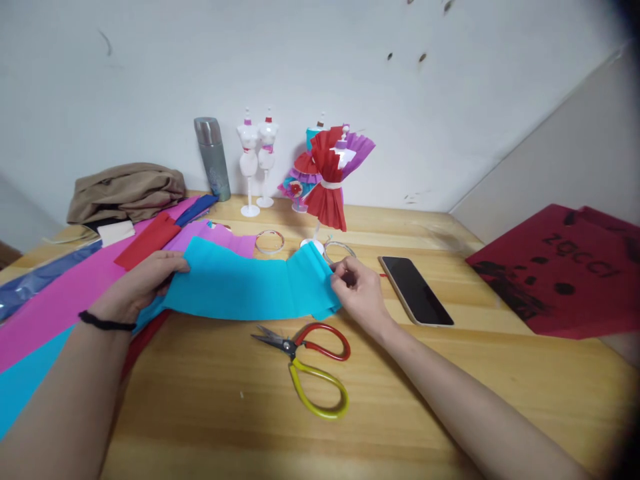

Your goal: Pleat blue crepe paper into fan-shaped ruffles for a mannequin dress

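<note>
A strip of blue paper (240,283) stretches between my two hands above the wooden table. My left hand (145,283) has its fingers closed on the left end. The right end, folded over itself, is pinched by my right hand (356,287). Just below the strip lie scissors (289,347) with one red and one yellow handle, their blades slightly parted. Behind the strip stands a small mannequin (330,187) dressed in pleated red and purple paper with a white band at its waist.
Two white mannequins (249,160), a bottle (213,160) and another dressed mannequin (300,180) stand behind. Two rings of tape (270,242) lie before them. A phone (416,291) and red bag (560,273) are right; pink paper (65,290) and brown cloth (125,190) are left.
</note>
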Available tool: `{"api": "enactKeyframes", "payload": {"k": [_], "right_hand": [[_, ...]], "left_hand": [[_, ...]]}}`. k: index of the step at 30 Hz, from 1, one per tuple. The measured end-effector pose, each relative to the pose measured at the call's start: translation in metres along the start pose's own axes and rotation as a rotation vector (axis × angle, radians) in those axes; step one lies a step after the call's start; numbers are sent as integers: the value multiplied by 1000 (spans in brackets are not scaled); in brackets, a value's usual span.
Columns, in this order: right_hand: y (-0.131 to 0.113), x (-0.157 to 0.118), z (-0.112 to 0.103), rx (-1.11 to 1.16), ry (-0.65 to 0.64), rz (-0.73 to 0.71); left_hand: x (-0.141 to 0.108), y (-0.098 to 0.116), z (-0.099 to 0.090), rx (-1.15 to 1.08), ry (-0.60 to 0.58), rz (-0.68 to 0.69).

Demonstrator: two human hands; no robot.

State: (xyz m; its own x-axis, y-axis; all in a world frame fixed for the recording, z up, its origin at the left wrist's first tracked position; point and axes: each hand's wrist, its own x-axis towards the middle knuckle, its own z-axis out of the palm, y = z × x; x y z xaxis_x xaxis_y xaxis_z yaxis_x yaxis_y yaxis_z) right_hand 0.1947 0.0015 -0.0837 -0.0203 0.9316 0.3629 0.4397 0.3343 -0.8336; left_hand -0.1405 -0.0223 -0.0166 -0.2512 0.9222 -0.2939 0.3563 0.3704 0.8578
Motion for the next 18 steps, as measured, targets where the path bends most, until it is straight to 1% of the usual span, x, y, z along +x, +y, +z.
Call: {"api": "enactKeyframes", "payload": {"k": [3, 5, 7, 9, 11, 13, 16, 18], "right_hand": [[8, 2, 4, 25, -39, 36], [13, 3, 5, -1, -24, 10], [13, 3, 5, -45, 29, -75], [8, 1, 2, -87, 86, -205], [3, -1, 0, -119, 98, -320], [-1, -4, -2, -143, 31, -399], [1, -5, -2, -218, -179, -489], [5, -5, -1, -310, -302, -540]], "left_hand": [[2, -2, -2, 41, 33, -37], [5, -5, -4, 81, 58, -35], [8, -8, -6, 118, 78, -23], [10, -11, -7, 146, 91, -12], [11, -12, -7, 168, 99, -7], [12, -13, -8, 185, 101, -3], [12, -13, -9, 211, 103, -3], [12, -13, -10, 228, 112, -3]]}}
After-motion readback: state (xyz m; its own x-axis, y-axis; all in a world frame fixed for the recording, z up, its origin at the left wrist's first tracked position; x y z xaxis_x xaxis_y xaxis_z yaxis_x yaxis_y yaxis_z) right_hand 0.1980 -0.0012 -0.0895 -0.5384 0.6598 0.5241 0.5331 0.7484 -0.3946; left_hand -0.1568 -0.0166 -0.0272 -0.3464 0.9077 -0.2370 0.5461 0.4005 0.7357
